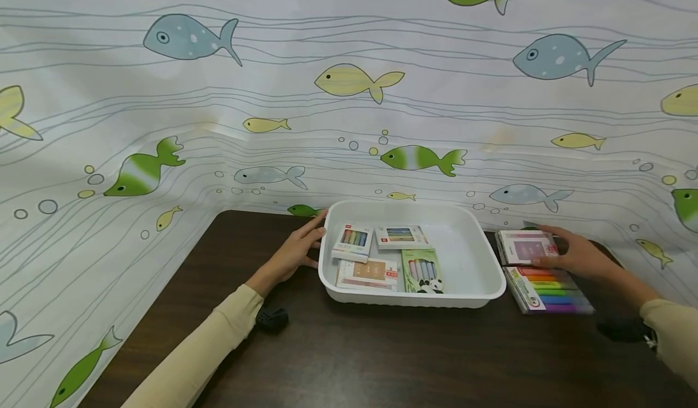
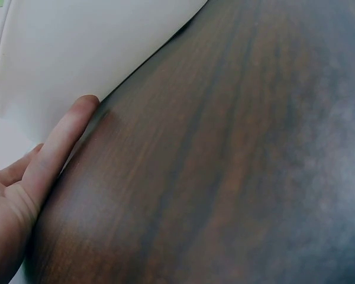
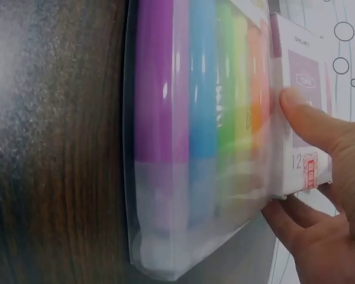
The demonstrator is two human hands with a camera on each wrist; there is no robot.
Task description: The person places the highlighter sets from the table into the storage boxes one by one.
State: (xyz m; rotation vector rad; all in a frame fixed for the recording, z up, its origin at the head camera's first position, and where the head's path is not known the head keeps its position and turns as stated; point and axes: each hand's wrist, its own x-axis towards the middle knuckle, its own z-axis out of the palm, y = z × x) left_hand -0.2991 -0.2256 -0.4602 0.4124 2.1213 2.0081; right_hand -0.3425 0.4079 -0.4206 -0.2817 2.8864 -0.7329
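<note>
A white plastic tray (image 1: 469, 256) stands on the dark table. My left hand (image 1: 294, 253) rests against its left side, fingers up by the rim and thumb lying straight along the outer wall (image 2: 53, 127). Right of the tray, my right hand (image 1: 578, 253) grips a small white box with a purple label (image 1: 526, 247). In the right wrist view the thumb presses the box's printed face (image 3: 305, 94), and the other fingers go behind its end, partly hidden. Beside that box lies a clear pack of thick rainbow-coloured markers (image 1: 551, 290).
Inside the tray are two white boxes with coloured sticks pictured, one tilted (image 1: 353, 243) and one behind (image 1: 402, 236), a white box with a brown label (image 1: 368, 273), and a green panda pack (image 1: 422, 271). A fish-patterned sheet (image 1: 349, 135) rises behind the table (image 1: 382, 359).
</note>
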